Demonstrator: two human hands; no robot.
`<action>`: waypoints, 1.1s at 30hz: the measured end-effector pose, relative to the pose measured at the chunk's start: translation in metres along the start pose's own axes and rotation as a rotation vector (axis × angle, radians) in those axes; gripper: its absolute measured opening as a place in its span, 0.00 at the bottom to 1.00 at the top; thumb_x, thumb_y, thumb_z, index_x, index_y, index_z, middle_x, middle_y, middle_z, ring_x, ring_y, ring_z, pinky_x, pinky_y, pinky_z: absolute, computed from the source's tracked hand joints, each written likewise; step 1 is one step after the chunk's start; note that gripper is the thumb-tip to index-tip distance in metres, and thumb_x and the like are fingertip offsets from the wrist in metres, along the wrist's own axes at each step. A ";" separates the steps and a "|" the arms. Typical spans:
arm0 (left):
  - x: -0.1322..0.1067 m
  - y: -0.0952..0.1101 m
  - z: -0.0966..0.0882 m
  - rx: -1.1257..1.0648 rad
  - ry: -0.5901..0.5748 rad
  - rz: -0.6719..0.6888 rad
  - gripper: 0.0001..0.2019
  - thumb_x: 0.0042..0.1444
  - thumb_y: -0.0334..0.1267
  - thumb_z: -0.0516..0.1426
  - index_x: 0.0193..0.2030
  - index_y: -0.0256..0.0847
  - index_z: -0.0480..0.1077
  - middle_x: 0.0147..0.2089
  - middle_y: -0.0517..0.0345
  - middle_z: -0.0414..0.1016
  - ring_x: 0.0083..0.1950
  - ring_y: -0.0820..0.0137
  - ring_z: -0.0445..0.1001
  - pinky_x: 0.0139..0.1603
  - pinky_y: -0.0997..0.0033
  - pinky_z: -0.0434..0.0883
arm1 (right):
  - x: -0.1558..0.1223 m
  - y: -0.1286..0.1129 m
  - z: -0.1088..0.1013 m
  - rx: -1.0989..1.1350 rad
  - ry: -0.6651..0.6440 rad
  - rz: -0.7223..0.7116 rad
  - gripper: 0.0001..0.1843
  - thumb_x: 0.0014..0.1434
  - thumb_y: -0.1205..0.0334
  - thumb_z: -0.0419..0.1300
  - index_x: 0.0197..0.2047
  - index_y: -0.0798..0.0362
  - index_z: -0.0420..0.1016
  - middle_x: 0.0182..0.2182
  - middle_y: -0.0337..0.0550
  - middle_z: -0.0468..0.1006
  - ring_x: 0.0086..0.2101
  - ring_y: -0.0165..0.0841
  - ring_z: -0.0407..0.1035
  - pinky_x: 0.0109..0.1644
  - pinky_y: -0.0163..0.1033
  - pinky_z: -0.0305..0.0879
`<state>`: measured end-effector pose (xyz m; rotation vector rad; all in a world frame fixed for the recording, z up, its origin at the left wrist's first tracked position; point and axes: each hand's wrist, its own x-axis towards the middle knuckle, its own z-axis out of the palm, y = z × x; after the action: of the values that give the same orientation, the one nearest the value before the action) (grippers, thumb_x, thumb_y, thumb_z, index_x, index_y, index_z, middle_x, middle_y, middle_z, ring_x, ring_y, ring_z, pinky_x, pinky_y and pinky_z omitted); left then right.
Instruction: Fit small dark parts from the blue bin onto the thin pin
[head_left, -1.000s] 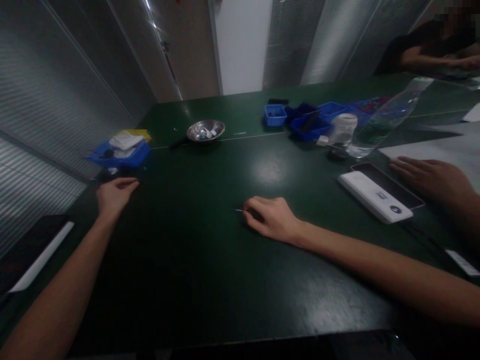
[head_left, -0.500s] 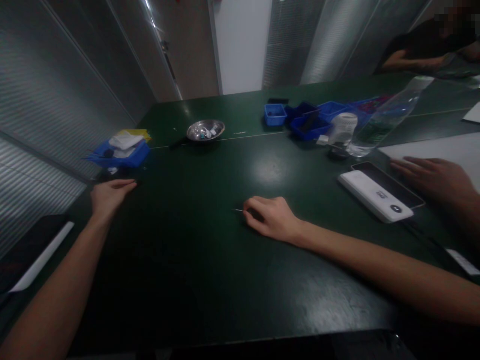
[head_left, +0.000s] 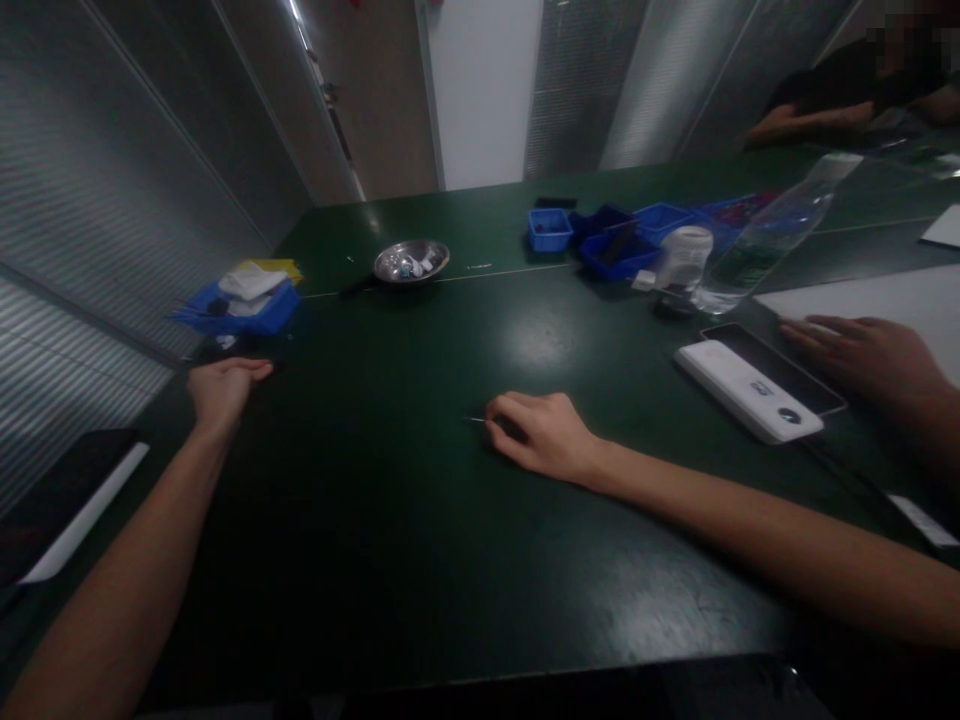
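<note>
Over the middle of the dark green table (head_left: 420, 560), my right hand (head_left: 541, 432) rests with thumb and forefinger pinched. A thin, pale, needle-like piece (head_left: 477, 419) sticks out to the left from those fingertips. My left hand (head_left: 223, 390) is at the table's left side, its fingers pressed together in a pinch; something dark shows at the tips, too small to name. Just beyond it stands a blue basket (head_left: 262, 318) with white packets and a yellow item inside.
A steel pan (head_left: 390, 275) holding small items sits farther back. Blue bins (head_left: 550, 232), a leaning water bottle (head_left: 772, 235), a white power bank (head_left: 750, 390) and a phone (head_left: 787, 372) are rightward. Another person's hand (head_left: 870, 355) rests at right. A dark device (head_left: 67, 495) lies left.
My left hand has turned slightly and shifted a little to the right, still pinched. My right hand and the needle-like piece have hardly moved.
</note>
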<state>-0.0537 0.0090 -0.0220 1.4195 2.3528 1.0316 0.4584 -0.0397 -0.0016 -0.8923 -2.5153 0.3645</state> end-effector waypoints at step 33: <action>-0.040 0.042 0.001 0.898 0.035 0.520 0.20 0.68 0.39 0.44 0.50 0.28 0.72 0.46 0.41 0.72 0.45 0.57 0.68 0.45 0.65 0.64 | 0.000 0.001 0.000 -0.002 -0.016 -0.015 0.13 0.69 0.56 0.50 0.46 0.54 0.71 0.35 0.42 0.78 0.29 0.27 0.68 0.30 0.33 0.53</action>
<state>-0.0035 -0.0120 -0.0018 2.3991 2.6566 -0.0172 0.4587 -0.0390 -0.0016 -0.8746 -2.5364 0.3654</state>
